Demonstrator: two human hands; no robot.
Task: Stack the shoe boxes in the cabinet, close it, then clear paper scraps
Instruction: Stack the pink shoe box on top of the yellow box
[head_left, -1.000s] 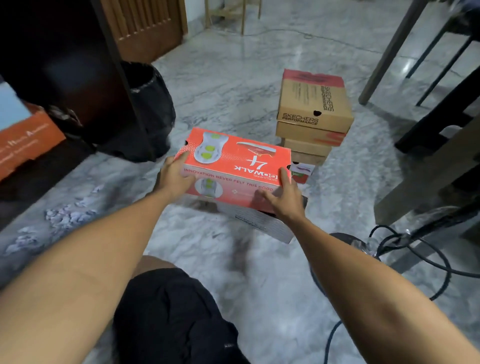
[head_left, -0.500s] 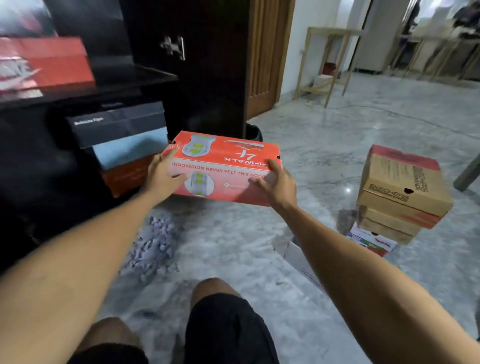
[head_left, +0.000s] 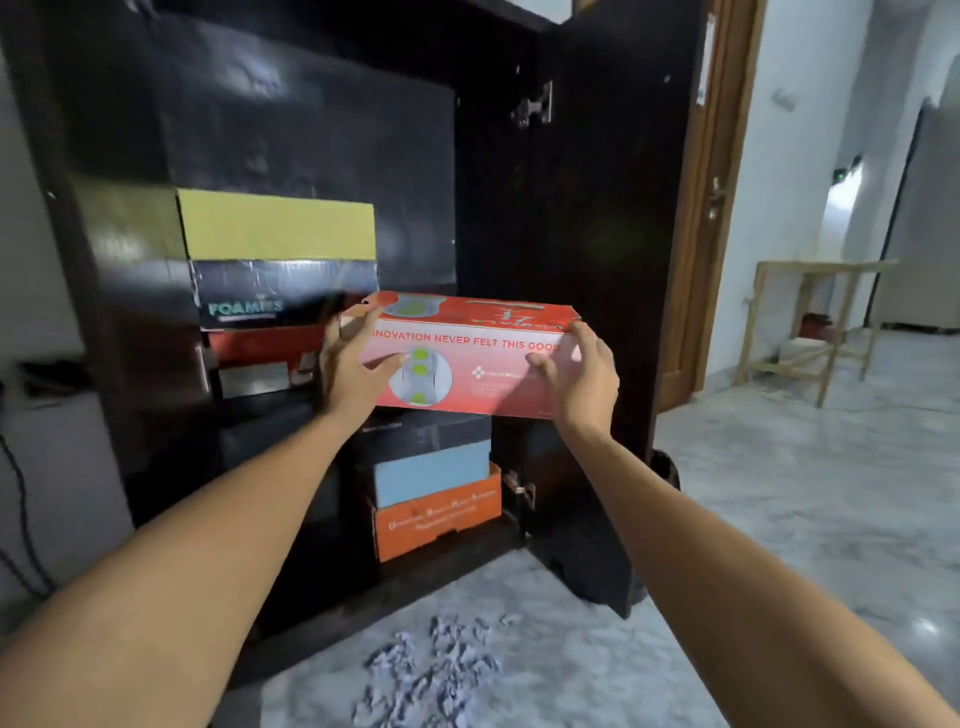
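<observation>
The cabinet (head_left: 597, 208) now fills the view, where half a second ago it stood off to the left and the floor stack of brown boxes was in sight to the right; those boxes have dropped out of frame. The person has turned and raised the red shoe box (head_left: 475, 353) from floor height up to the cabinet's open front, level with its middle shelf. In my judgement this is the carry ending and the placing about to begin, with closing the door and clearing scraps both yet to come.

Inside the cabinet, up and left of the red shoe box, sits a stack with a yellow box (head_left: 278, 226) on top, a dark box (head_left: 280, 293) under it and a red one lower down. Below the red shoe box, a blue box (head_left: 431, 473) rests on an orange box (head_left: 436, 519). The cabinet door (head_left: 613, 291) stands open on the right.

The red shoe box is long, held level, its slogan side facing the camera, slightly blurred. The left hand (head_left: 353, 364) clamps its left end, the right hand (head_left: 582, 374) its right end, so the hands are well apart.

Paper scraps (head_left: 431, 670) lie on the floor in front of the cabinet.
</observation>
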